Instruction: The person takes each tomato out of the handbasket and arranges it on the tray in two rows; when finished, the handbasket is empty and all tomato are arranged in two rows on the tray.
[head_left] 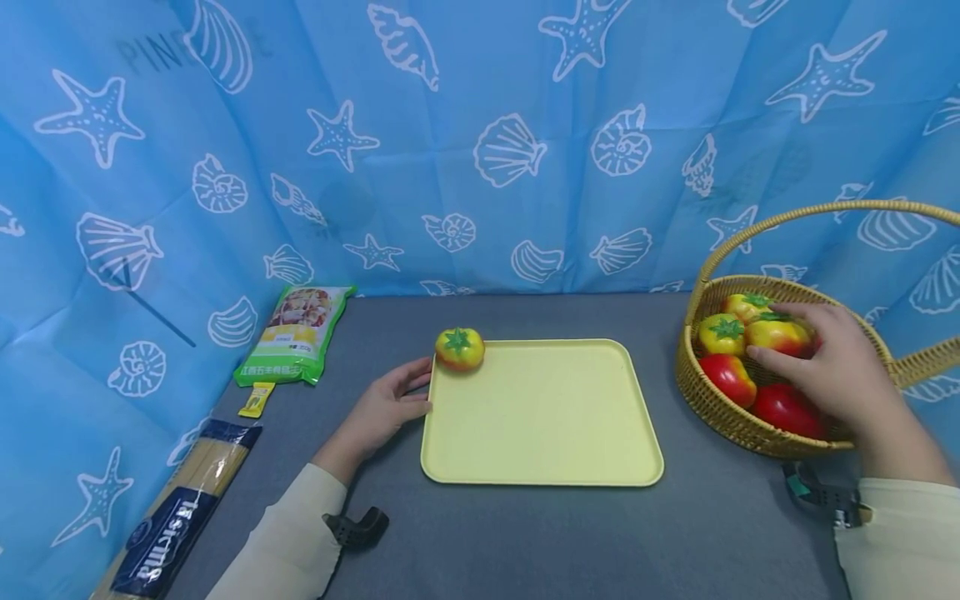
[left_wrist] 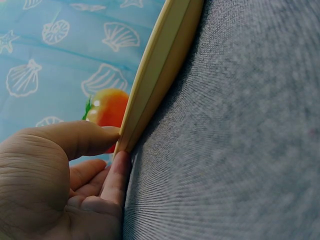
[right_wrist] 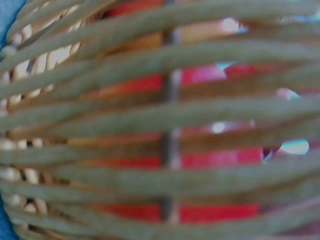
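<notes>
My left hand pinches the left edge of a pale yellow tray, thumb at the rim and a finger under it in the left wrist view. On the tray's back left corner sits a yellow-red persimmon with a green leafy top. At the right, my right hand reaches into a wicker basket and grips another persimmon between thumb and fingers. Around it lie more persimmons and red apples. Basket weave fills the right wrist view and hides that hand.
The basket's tall handle arches over the fruit. At the left lie a green and white food packet, a small yellow sachet and a pack of dry noodles. A blue curtain with shell prints hangs behind the grey table.
</notes>
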